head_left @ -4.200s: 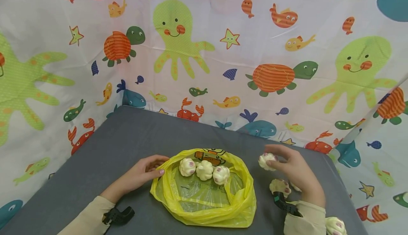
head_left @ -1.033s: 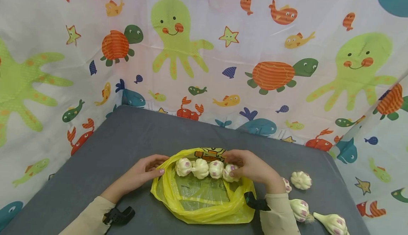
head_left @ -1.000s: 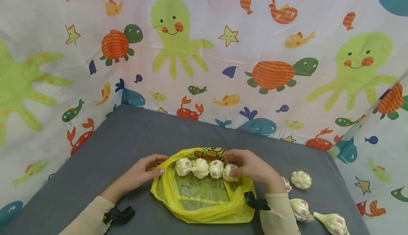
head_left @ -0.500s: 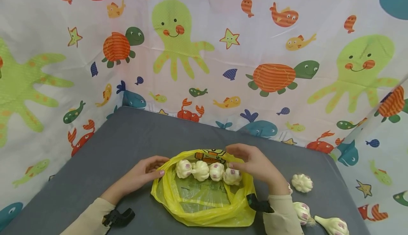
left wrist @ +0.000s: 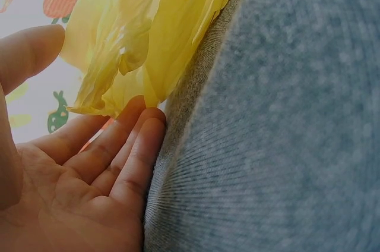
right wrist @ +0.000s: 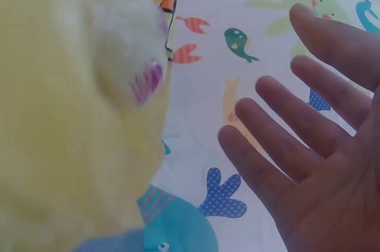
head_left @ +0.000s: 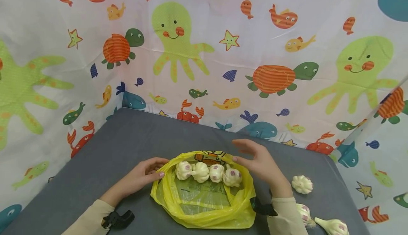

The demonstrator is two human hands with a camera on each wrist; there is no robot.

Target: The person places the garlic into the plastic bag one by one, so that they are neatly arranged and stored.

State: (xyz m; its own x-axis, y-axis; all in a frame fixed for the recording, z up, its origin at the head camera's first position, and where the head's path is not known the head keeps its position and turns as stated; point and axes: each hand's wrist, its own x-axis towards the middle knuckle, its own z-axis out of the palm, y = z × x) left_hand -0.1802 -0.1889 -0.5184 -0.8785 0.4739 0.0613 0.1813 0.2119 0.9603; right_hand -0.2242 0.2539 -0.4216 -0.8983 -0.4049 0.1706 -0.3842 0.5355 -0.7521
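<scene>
A yellow plastic bag [head_left: 216, 218] lies on the dark table with its mouth spread wide. Several white garlic bulbs with purple marks sit in a row inside, along the far side; the rightmost garlic bulb [head_left: 232, 177] is closest to my right hand [head_left: 262, 164]. That hand hovers at the bag's right rim, holding nothing, its fingers extended and spread in the right wrist view. At the left rim, my left hand [head_left: 141, 175] touches the bag with its fingertips. In the left wrist view its thumb stands away from the loosely bent fingers [left wrist: 133, 163].
Right of the bag, on the grey table [head_left: 95, 178], lie a garlic bulb [head_left: 302, 184], another garlic bulb [head_left: 304, 213] partly behind the right sleeve, and a long-stemmed garlic bulb [head_left: 334, 227] near the front edge. A sea-animal printed curtain [head_left: 204, 50] surrounds the table.
My right hand carried a garlic bulb from right of the bag into it, placed it at the row's right end, let go and drew back up and right. My left hand stayed put.
</scene>
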